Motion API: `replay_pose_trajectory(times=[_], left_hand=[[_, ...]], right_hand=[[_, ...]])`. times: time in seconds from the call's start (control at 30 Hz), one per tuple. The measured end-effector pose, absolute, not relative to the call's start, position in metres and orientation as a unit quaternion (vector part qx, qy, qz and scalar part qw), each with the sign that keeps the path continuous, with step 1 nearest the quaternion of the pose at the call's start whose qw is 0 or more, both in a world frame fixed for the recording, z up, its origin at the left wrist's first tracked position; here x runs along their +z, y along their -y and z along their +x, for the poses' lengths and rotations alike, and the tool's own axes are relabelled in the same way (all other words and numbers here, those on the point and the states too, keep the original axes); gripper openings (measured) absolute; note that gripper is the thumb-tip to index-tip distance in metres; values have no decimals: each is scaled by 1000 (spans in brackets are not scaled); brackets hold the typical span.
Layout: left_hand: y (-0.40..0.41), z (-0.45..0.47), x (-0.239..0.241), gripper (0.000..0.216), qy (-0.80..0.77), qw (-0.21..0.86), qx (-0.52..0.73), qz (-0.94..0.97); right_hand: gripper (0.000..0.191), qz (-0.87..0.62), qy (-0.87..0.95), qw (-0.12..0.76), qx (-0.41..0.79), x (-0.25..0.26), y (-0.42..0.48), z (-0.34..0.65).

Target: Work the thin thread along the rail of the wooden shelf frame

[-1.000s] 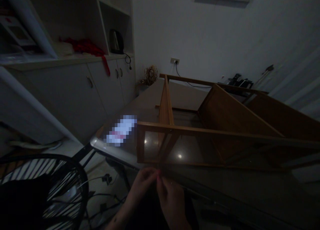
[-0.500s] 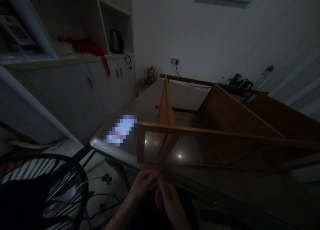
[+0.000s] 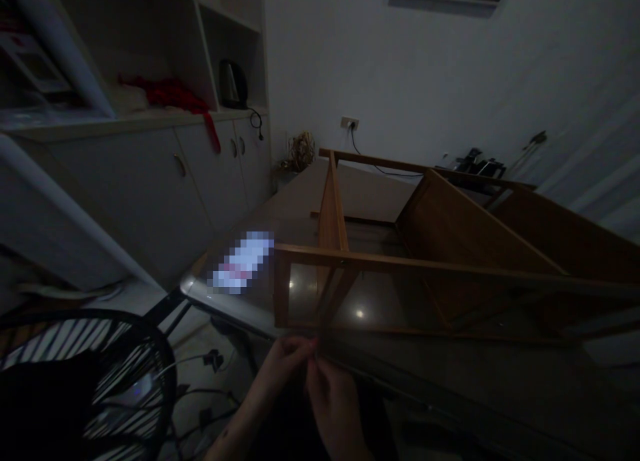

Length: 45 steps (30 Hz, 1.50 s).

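Note:
Close together at the near table edge, my left hand [image 3: 286, 359] and my right hand [image 3: 334, 393] meet at the fingertips. Both are closed in a pinch, and whatever lies between the fingers is too small and dark to make out. Just beyond them a brown wooden shelf frame [image 3: 345, 255] rests on its side on the glossy table [image 3: 300, 207]. Its boards stand upright between long rails, and small dark holes or screws show in the near rail. Left of the frame lies a bright, blurred-out rectangle [image 3: 243, 262], perhaps a lit screen.
A black woven chair [image 3: 167, 354] stands at the lower left, with cables and plugs [image 3: 213, 359] on the floor beside it. White cabinets [image 3: 210, 161] line the left, holding a kettle [image 3: 233, 84] and red cloth [image 3: 170, 94]. Dark objects [image 3: 480, 164] sit behind the frame.
My hands have shifted slightly, and the right fingers have curled in closer against the left fingertips. The shelf frame and the bright rectangle stay where they were.

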<state>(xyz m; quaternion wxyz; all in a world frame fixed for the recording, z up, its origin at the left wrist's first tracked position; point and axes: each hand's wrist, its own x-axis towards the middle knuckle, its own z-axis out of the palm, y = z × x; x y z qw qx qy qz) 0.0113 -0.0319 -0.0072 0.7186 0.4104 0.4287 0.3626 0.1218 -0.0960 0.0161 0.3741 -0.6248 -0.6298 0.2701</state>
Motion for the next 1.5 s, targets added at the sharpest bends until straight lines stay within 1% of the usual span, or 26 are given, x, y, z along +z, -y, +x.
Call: replay_pose_trajectory(times=[0.1,0.17,0.23,0.3,0.37,0.43,0.53,0.67,0.77,0.83,0.97,1.03,1.1,1.23,1.3,1.47,1.5], left_hand=[[30,11,-2,40,-447,689,374,430],[29,12,-2,38,-448,686,377,432],[29,12,-3,37,-443,689,383,427],[30,12,-4,36,-440,692,384,425],[31,11,-5,35,-437,695,378,427],[31,11,-6,35,-429,708,370,421],[32,11,-8,36,-411,729,368,406],[33,12,-9,36,-402,736,362,406],[35,12,-7,37,-405,739,358,402],[35,12,-4,36,-418,719,367,416],[32,12,0,33,-446,670,387,451],[31,11,0,32,-450,664,389,454],[30,11,-2,33,-446,667,386,455],[31,11,-5,38,-427,702,365,438],[33,12,-6,39,-412,726,354,422],[35,13,-11,40,-382,755,353,400],[35,13,-12,40,-380,757,356,395]], right_hand=[[31,-651,675,322,131,12,96,122],[31,-654,686,303,102,13,96,123],[30,-645,683,308,150,17,96,125],[29,-635,659,333,229,20,96,128],[32,-627,614,369,307,21,97,131],[37,-623,569,401,357,19,98,133],[37,-621,543,431,366,17,99,134],[37,-611,562,427,358,22,96,132],[35,-612,606,403,309,24,93,131],[32,-624,637,379,248,22,92,132],[32,-641,687,320,123,16,91,132],[30,-638,697,309,110,15,92,133],[28,-632,690,321,144,15,94,134],[32,-631,601,414,263,13,100,134],[34,-632,562,441,300,13,102,133],[45,-592,512,428,452,19,96,126],[46,-588,506,428,464,20,94,125]])
